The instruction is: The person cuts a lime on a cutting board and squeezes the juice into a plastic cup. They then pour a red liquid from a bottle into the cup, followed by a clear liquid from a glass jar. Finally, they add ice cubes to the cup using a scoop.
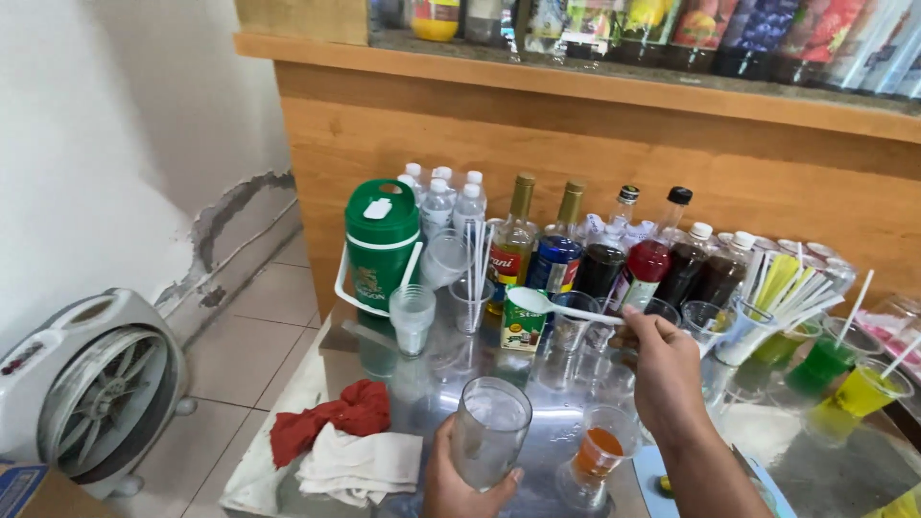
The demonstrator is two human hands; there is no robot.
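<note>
Plastic cup (489,432) of ice stands upright over the steel counter (566,441), left hand (460,484) fingers wrapped round its base. White spoon (566,307), pinched by right hand (662,369), lies level, bowl pointing left above a green can (523,321), beyond the cup.

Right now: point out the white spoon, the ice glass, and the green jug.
white spoon (531,300), head view, on its bowl.
ice glass (489,432), head view, mid wall, in the left hand (459,484).
green jug (380,251), head view, front of body.
</note>
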